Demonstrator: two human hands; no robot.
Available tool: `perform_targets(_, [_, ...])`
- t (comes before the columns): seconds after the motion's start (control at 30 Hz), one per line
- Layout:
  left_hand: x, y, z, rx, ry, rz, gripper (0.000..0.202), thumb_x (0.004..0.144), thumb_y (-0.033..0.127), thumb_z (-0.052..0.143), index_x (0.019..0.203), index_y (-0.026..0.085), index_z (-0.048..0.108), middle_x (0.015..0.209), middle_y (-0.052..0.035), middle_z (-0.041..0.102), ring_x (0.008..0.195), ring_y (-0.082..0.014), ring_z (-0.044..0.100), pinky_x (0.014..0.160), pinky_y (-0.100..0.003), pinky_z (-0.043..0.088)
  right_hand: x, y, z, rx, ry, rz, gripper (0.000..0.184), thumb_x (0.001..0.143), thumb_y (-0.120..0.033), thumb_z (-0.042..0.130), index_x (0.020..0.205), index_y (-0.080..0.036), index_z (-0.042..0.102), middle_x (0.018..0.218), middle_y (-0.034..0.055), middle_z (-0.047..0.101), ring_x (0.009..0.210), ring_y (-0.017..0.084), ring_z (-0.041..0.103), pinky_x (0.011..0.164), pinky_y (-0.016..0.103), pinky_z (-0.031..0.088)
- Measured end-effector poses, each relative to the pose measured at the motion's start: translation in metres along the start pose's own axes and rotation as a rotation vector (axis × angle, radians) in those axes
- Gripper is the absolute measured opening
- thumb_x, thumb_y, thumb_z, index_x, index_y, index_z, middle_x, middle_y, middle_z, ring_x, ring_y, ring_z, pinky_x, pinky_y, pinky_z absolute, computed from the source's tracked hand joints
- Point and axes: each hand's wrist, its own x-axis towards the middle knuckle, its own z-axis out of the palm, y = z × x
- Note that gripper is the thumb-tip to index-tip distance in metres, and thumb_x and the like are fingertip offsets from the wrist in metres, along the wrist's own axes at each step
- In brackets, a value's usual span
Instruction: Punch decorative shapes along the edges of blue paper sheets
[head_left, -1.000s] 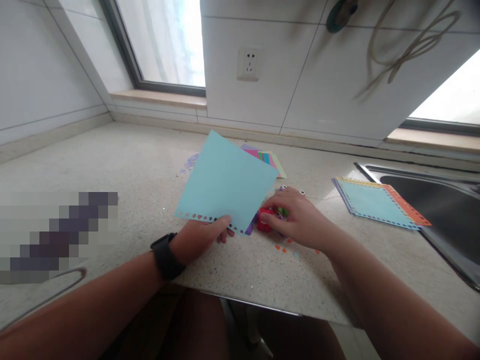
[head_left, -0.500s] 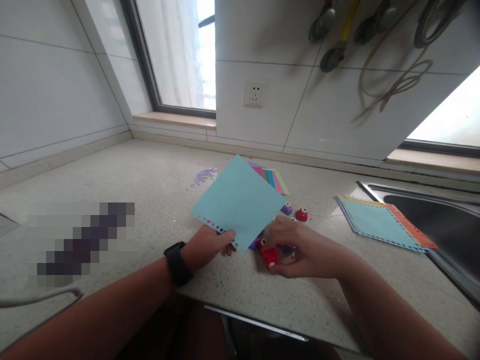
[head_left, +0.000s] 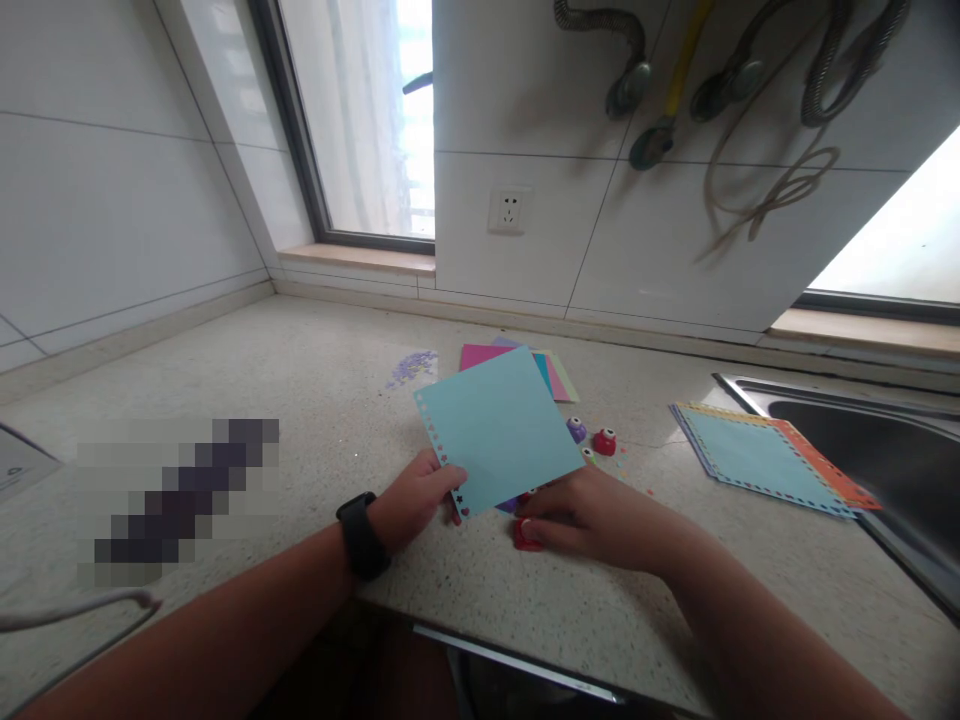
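Note:
A light blue paper sheet (head_left: 499, 420) is pinched at its lower left edge between the thumb and fingers of my left hand (head_left: 427, 488). Star, heart and other small holes run along that edge. My right hand (head_left: 581, 510) has its fingers and thumb on a red paper punch (head_left: 529, 537) with a pale button, low over the counter. Beyond it stand a purple punch (head_left: 576, 430) and another red punch (head_left: 604, 441). A green-and-white punch (head_left: 589, 455) and more purple ones are partly hidden by the sheet and my right hand.
Coloured paper sheets (head_left: 480, 354) lie behind the blue one, beside a scatter of purple paper bits (head_left: 414, 368). At the right, a stack of hole-edged sheets (head_left: 757, 450) overlaps the rim of the steel sink (head_left: 750, 390). A blurred dark object (head_left: 187, 490) lies left.
The blue sheet has turned clockwise in my left hand, its punched edge now facing left. My right hand has tipped the red punch over and lowered it to the counter.

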Motion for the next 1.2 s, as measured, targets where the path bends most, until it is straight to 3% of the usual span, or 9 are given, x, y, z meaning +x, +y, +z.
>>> perform_targets(0.17, [-0.001, 0.002, 0.001, -0.053, 0.002, -0.01, 0.012, 0.08, 0.03, 0.057, 0.076, 0.019, 0.057, 0.061, 0.0013, 0.057, 0.048, -0.0123, 0.051, 0.044, -0.025, 0.042, -0.003, 0.012, -0.006, 0.104, 0.142, 0.07, 0.024, 0.095, -0.04, 0.059, 0.089, -0.019, 0.07, 0.086, 0.0034, 0.064, 0.08, 0.017, 0.055, 0.074, 0.03, 0.045])
perform_targets(0.4, [0.0, -0.001, -0.002, -0.052, -0.039, -0.008, 0.017, 0.082, 0.03, 0.057, 0.071, 0.017, 0.058, 0.061, -0.0017, 0.059, 0.049, -0.0137, 0.054, 0.044, -0.025, 0.04, -0.003, 0.034, -0.003, 0.558, 0.362, 0.215, 0.039, 0.096, -0.051, 0.053, 0.088, -0.015, 0.066, 0.082, 0.0042, 0.063, 0.075, 0.016, 0.056, 0.071, 0.03, 0.047])
perform_targets(0.53, [0.001, 0.001, -0.002, -0.038, -0.064, -0.004, 0.017, 0.082, 0.031, 0.057, 0.072, 0.017, 0.058, 0.06, -0.0024, 0.061, 0.05, -0.0147, 0.057, 0.045, -0.026, 0.042, 0.001, 0.038, 0.005, 0.581, 0.485, 0.258, 0.037, 0.092, -0.051, 0.059, 0.081, -0.016, 0.064, 0.073, 0.0014, 0.058, 0.067, 0.014, 0.053, 0.064, 0.028, 0.045])
perform_targets(0.73, [0.003, 0.008, 0.001, 0.0, -0.094, 0.011, 0.019, 0.083, 0.032, 0.059, 0.075, 0.015, 0.062, 0.061, -0.0032, 0.064, 0.051, -0.0141, 0.06, 0.048, -0.025, 0.045, 0.0, 0.045, 0.005, 0.571, 0.675, 0.324, 0.037, 0.089, -0.053, 0.062, 0.086, -0.017, 0.067, 0.07, 0.0012, 0.058, 0.064, 0.015, 0.053, 0.059, 0.028, 0.046])
perform_targets(1.2, [0.001, 0.015, 0.006, 0.058, -0.026, 0.029, 0.03, 0.086, 0.04, 0.061, 0.07, 0.015, 0.06, 0.059, -0.0014, 0.062, 0.047, -0.011, 0.056, 0.046, -0.023, 0.042, 0.001, 0.052, 0.006, 0.621, 0.756, 0.36, 0.034, 0.084, -0.053, 0.067, 0.084, -0.019, 0.069, 0.074, 0.0024, 0.063, 0.067, 0.019, 0.061, 0.062, 0.031, 0.053])
